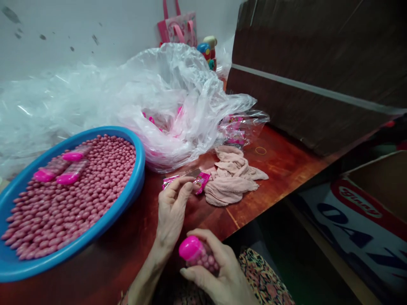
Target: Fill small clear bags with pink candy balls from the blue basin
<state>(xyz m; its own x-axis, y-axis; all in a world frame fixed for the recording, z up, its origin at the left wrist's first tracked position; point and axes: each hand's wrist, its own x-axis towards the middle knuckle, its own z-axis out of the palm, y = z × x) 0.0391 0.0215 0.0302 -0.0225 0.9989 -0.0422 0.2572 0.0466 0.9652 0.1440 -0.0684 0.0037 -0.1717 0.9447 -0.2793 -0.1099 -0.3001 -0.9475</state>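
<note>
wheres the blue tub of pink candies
In the head view, the blue tub sits on the left of the wooden table, left of the person's left hand, below the clear plastic sheeting.

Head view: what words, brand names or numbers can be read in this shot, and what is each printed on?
"Ginny", probably, in white on a red band on the printed carton.
Large dark blue letters on the same carton: slanted and cut off, not reliably readable.
Pink wrapper at the left hand: print too small to read.
</note>
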